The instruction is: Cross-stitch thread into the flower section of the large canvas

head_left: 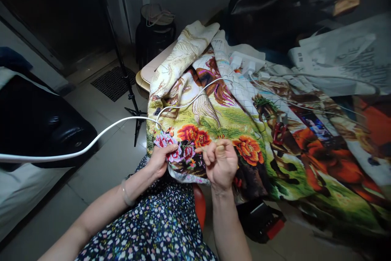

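Note:
A large embroidered cloth [241, 120] with stitched horses, grass and flowers drapes over my lap and the table. My left hand [158, 161] grips its near edge beside the pink and purple flowers, thumb on top and fingers underneath. Just above the dark and floral stitching, my right hand [222, 165] is closed in a pinch, palm side turned up. Whatever sits between its fingertips is too small to make out. Orange stitched flowers lie on both sides of the right hand. A white cable [73, 154] crosses over the cloth close to my left hand.
On the cloth to the right lie a red-handled tool [279, 128], green threads [262, 101] and a lit phone [316, 126]. A white power strip [248, 58] with plugs sits farther back. A black stand [120, 63] and a stool [155, 29] are at the left rear.

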Available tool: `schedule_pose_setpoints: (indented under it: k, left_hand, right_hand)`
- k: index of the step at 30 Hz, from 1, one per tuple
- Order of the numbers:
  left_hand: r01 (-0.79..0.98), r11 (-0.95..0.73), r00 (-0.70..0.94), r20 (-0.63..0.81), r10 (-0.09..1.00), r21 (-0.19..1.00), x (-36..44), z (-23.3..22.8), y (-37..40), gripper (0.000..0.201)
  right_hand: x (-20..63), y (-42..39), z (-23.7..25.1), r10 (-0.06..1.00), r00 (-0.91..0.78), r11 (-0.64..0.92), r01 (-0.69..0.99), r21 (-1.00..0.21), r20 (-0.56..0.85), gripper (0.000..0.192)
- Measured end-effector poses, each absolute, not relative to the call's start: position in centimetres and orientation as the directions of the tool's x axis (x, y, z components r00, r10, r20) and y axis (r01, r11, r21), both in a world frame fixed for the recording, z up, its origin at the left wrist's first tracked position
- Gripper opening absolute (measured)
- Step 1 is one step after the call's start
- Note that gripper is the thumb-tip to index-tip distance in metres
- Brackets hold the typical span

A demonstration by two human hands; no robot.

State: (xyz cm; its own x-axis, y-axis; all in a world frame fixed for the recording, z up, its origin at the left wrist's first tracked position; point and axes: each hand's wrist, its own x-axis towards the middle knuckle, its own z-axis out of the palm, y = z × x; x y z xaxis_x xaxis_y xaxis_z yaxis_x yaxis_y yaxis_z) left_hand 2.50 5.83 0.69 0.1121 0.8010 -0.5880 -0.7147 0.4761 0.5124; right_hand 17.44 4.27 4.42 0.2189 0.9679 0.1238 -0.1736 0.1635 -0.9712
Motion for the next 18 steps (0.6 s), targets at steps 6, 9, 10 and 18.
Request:
schedule_pose_setpoints:
  k: [6,9,10,18]
  left_hand:
    - [-0.710,0.467,0.101,-0.580,0.808,0.527,2.4,0.7,5.8,0.042]
    - [-0.704,0.472,0.106,-0.578,0.809,0.531,2.3,0.6,5.8,0.040]
    - [-0.702,0.474,0.106,-0.580,0.808,0.531,2.3,0.6,5.8,0.039]
    - [-0.703,0.467,0.096,-0.579,0.809,0.536,2.4,0.7,5.9,0.042]
  right_hand:
    - [16.8,3.8,1.6,0.998,-0.057,-0.011,0.217,-0.976,-0.024,0.017]
    - [16.7,3.9,1.4,0.995,-0.088,0.068,0.381,-0.922,0.037,0.018]
    - [16.7,3.9,1.5,0.995,-0.088,0.086,0.409,-0.908,0.054,0.020]
    - [16.4,4.3,2.4,0.993,-0.074,0.120,0.518,-0.847,0.095,0.023]
